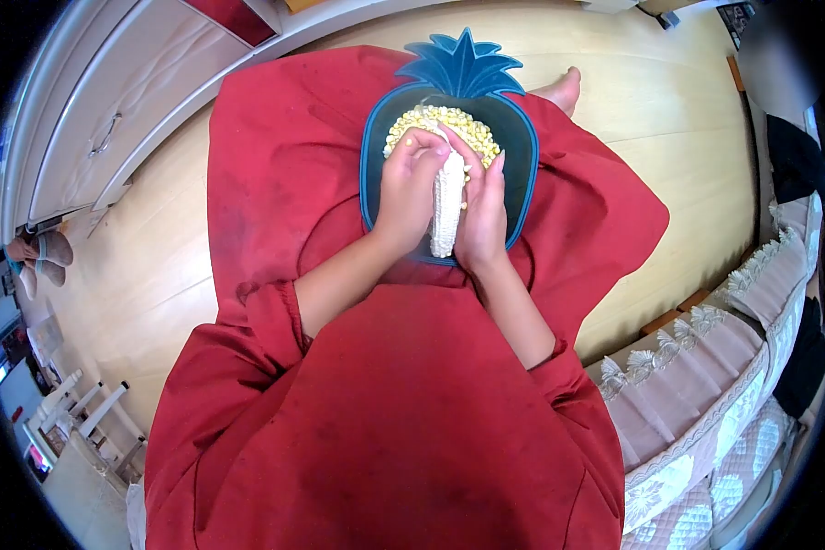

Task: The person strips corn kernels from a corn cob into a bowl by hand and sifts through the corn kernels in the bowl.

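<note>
A dark teal pineapple-shaped bowl (522,197) rests on the red cloth over my lap, its leafy top pointing away from me. Loose yellow corn kernels (472,131) lie in its far part. Above the bowl is a pale corn cob (446,211), mostly stripped along the side that shows, held lengthwise between both hands. My left hand (408,188) is closed on the cob from the left, thumb and fingers near its far end. From the right, my right hand (483,215) wraps round the cob, its fingers partly hidden behind it.
Red cloth (284,174) spreads around the bowl, with a bare foot (564,90) beyond it. White drawers (110,119) stand at the left, slippers (50,252) beside them. A sofa with a frilled cover (687,385) is at the right, a white chair (82,467) at lower left.
</note>
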